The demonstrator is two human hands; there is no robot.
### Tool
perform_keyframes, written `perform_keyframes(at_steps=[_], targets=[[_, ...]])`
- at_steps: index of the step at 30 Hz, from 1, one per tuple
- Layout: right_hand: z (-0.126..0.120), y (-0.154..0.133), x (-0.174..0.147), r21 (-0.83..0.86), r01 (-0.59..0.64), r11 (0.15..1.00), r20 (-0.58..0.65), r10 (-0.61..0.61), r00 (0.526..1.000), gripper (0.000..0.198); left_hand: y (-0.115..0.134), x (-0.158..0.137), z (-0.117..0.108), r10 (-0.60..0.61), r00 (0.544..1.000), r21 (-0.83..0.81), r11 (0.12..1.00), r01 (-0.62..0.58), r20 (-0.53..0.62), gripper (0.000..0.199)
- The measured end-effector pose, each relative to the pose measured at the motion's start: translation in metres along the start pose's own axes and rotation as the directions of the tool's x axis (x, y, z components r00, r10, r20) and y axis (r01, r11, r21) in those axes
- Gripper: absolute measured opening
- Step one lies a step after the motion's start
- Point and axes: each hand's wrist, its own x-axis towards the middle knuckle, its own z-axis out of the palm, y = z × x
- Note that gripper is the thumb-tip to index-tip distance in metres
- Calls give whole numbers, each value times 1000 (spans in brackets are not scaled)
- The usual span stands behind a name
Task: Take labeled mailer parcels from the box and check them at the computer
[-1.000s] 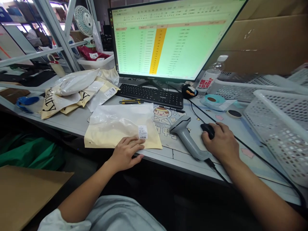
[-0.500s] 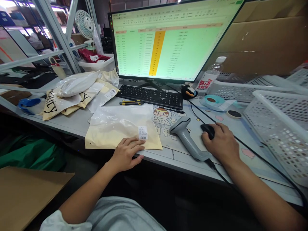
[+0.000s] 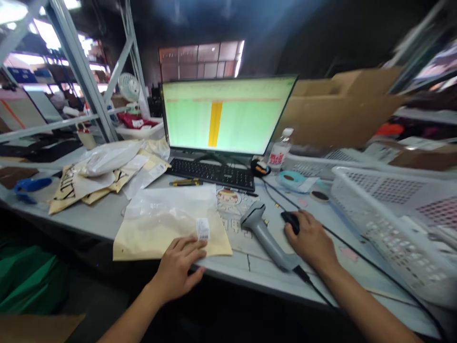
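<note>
My left hand (image 3: 181,267) lies with its fingers stretched over the front edge of a translucent white and cream plastic bag (image 3: 167,214), just below its white barcode label (image 3: 203,229). My right hand (image 3: 311,238) is wrapped round a black computer mouse (image 3: 291,222) on the printed desk mat. Between the two hands rests a grey barcode scanner (image 3: 267,238), its head towards the bag and its cable running off the front edge. A lit monitor (image 3: 228,116) shows a table with an orange column, behind a black keyboard (image 3: 210,172).
Stacked cream and white packages (image 3: 107,166) lie at the left. White perforated baskets (image 3: 378,219) stand at the right. A water bottle (image 3: 280,150), blue tape roll (image 3: 291,179) and yellow-black cutter (image 3: 186,182) sit near the keyboard. The mouse cable crosses the mat.
My view has tilted up and turned right, so the desk items sit lower and further left in the picture. Both hands stay where they were on the bag and the mouse.
</note>
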Motion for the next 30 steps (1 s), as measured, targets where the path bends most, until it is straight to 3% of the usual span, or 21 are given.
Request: perform_keyframes(at_steps=[7, 14, 30], targets=[[4, 4, 2, -9, -52, 999, 26, 53, 998, 48, -7, 1, 7, 65, 998, 83, 995, -63, -25, 26], [-5, -3, 2, -29, -89, 996, 102, 92, 991, 50, -7, 0, 9, 46, 999, 83, 996, -45, -2, 26], [-6, -4, 3, -15, -90, 996, 92, 91, 992, 47, -8, 1, 10, 42, 999, 97, 994, -42, -2, 24]])
